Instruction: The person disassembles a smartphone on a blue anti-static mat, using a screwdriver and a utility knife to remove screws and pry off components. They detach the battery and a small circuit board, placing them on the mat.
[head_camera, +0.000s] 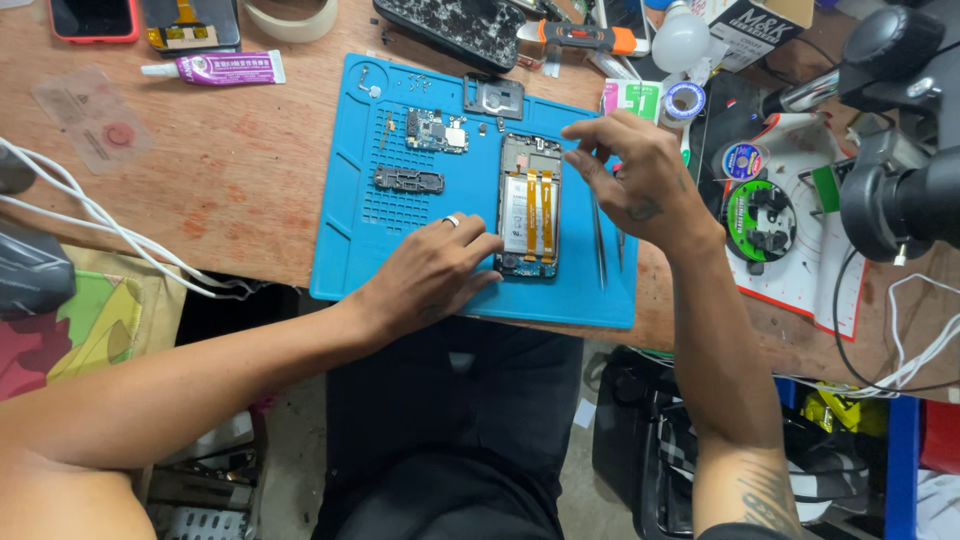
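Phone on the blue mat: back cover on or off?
Off. The phone lies open on the blue mat, battery and orange flex strips exposed. The left hand steadies its lower edge; the right hand hovers at its top.

**Tubes, Boxes and Screens on the Desk**

A white and purple tube (218, 68) lay at the top left. A red phone with a dark screen (93, 18) sat near it. A black and white box (752, 28) stood at the top right.
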